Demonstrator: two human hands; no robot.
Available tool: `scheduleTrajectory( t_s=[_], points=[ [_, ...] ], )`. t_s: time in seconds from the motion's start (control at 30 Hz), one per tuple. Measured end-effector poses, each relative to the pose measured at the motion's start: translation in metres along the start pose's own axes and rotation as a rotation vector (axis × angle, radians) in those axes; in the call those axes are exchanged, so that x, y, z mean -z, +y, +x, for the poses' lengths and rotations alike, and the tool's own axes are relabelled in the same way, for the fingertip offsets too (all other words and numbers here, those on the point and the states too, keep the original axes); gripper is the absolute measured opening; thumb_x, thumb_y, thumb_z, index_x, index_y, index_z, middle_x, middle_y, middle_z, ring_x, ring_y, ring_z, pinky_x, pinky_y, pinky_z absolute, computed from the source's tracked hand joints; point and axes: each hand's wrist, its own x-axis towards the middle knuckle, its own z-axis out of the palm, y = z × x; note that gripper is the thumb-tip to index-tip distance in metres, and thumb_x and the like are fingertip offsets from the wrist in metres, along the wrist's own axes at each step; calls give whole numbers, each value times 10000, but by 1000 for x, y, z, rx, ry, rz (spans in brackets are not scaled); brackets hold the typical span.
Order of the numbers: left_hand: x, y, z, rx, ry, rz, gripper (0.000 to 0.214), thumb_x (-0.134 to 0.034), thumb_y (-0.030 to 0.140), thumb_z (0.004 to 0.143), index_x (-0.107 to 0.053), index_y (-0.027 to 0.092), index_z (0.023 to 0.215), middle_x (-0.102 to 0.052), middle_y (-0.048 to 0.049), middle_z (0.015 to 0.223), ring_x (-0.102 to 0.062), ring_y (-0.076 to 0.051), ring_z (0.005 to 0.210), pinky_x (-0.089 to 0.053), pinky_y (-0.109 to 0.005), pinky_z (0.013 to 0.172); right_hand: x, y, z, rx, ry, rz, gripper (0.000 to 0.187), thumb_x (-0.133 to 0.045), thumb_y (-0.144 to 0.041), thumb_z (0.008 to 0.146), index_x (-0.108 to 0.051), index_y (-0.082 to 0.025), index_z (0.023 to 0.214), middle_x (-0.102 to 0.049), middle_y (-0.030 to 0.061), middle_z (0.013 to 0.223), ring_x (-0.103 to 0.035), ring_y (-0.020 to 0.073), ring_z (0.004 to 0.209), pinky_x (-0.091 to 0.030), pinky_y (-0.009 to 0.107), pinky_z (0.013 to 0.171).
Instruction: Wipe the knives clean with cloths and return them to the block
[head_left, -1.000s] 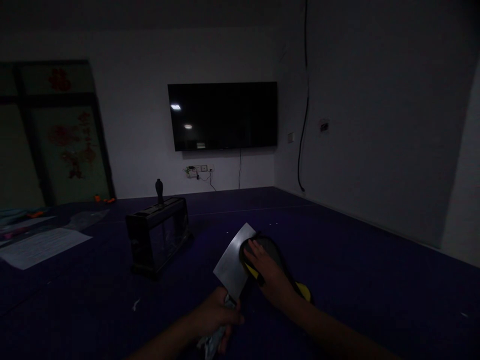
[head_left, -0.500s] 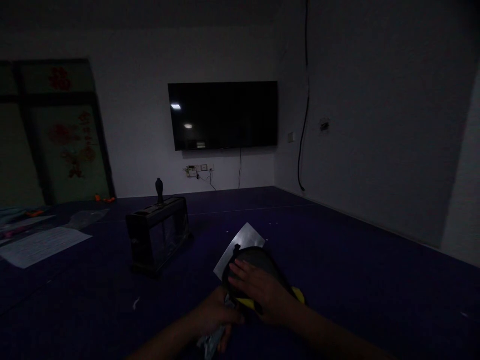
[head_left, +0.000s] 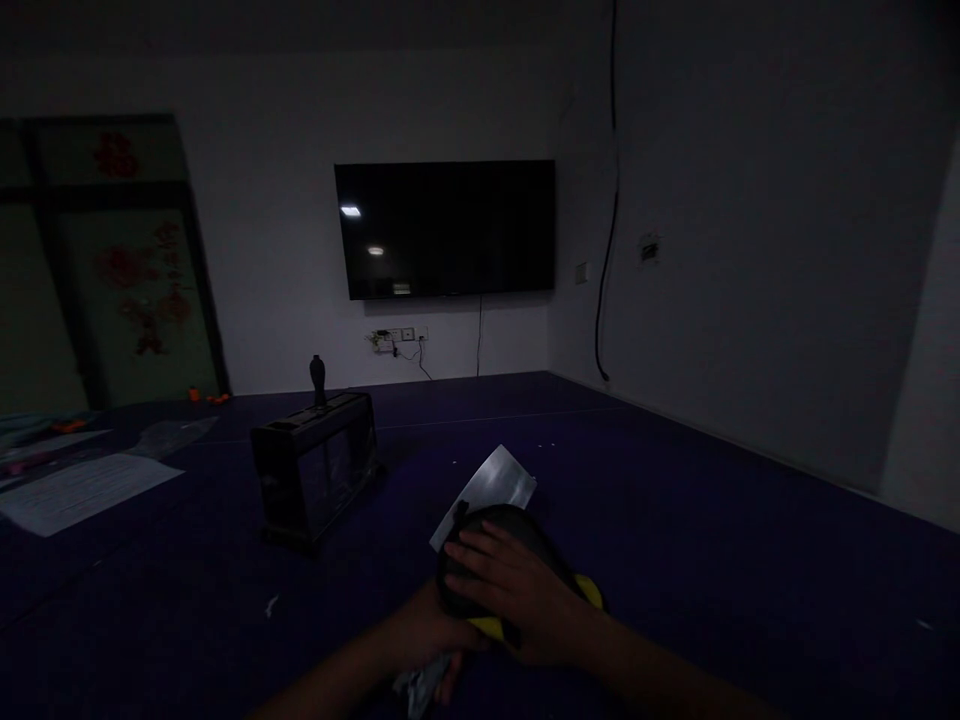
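Observation:
The room is dim. My left hand (head_left: pixel 424 635) is closed around the handle of a wide steel cleaver (head_left: pixel 491 485), whose blade points up and away from me. My right hand (head_left: pixel 517 590) presses a dark pad with a yellow underside (head_left: pixel 517 525) flat against the lower part of the blade, fingers spread over the pad's top. Only the blade's far end shows past the pad. Both hands are low in the middle of the view, above a dark blue table surface (head_left: pixel 675 520).
A dark knife block (head_left: pixel 315 470) with one black handle sticking up stands to the left of the hands. Papers (head_left: pixel 79 490) lie at the far left. A black wall screen (head_left: pixel 446 230) hangs behind, and a cable (head_left: pixel 607 250) runs down the right wall.
My right hand has slid the pad down the blade toward the handle and me. More of the blade's far end shows now. My left hand has stayed in place.

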Motion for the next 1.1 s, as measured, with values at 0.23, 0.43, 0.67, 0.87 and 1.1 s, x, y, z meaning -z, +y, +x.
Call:
scheduleTrajectory(
  t_s=[0.23,0.43,0.67,0.87,1.1],
  points=[
    [0,-3,2,61,-5,36,764,-559,203,587,-317,115,1306,-548,82,407,-399,-98,265,-311,-195,377,1,-1,3,-44,-65,1,876,-543,-114,562,-256,-257,1378,-97,35,1489,-1,258,1354,28,548,1040],
    [-2,-1,1,40,15,-4,683,-547,187,569,-400,88,1228,-534,74,395,-384,-86,253,-257,-175,349,-4,3,4,-42,-87,-23,918,-573,-95,554,-226,-265,1387,-83,42,1490,11,253,1354,51,536,1039],
    [-6,3,-3,-7,2,-63,714,-538,199,565,-350,96,1247,-519,92,395,-371,-84,243,-241,-176,343,-5,2,4,-63,-91,-50,975,-510,-10,510,-186,-244,1400,-104,41,1487,9,222,1356,12,503,1062],
    [-4,-3,0,-28,34,-59,631,-571,207,570,-369,121,1162,-513,101,410,-390,-83,260,-274,-173,349,-8,6,3,-112,8,-72,949,-441,25,508,-207,-219,1396,-141,44,1482,-16,207,1357,-42,500,1071],
    [-3,-4,2,-13,51,-50,580,-589,209,563,-380,143,1099,-507,100,410,-400,-86,261,-281,-165,342,-13,9,2,-156,12,-24,993,-450,13,461,-191,-176,1401,-72,60,1489,4,220,1356,-83,481,1079]
  ],
)
